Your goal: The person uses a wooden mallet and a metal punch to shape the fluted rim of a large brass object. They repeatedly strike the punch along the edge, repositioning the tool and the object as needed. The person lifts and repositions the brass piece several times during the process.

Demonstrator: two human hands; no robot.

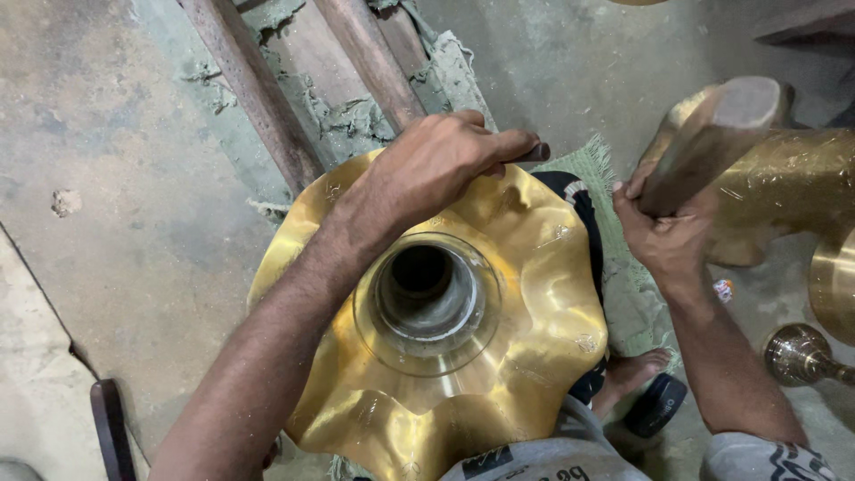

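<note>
Brass, shiny and yellow, makes up the big wavy-edged dish [499, 356] that rests in the person's lap, with its round open neck [427, 298] facing up. It sits there so both hands can get at its rim. The left hand [436, 165] lies on the far edge of the dish and is closed around a dark thin tool [534, 152], pressing its tip near the rim. The right hand [663, 236] is closed tight on the handle of a wooden mallet [712, 134], held up beside the dish and well apart from it. A green cloth [592, 165] lies on the floor [107, 178] under the dish. More brass pieces [793, 191] stand at the right. A small bright wrapper [723, 289] lies on the floor near the right wrist.
</note>
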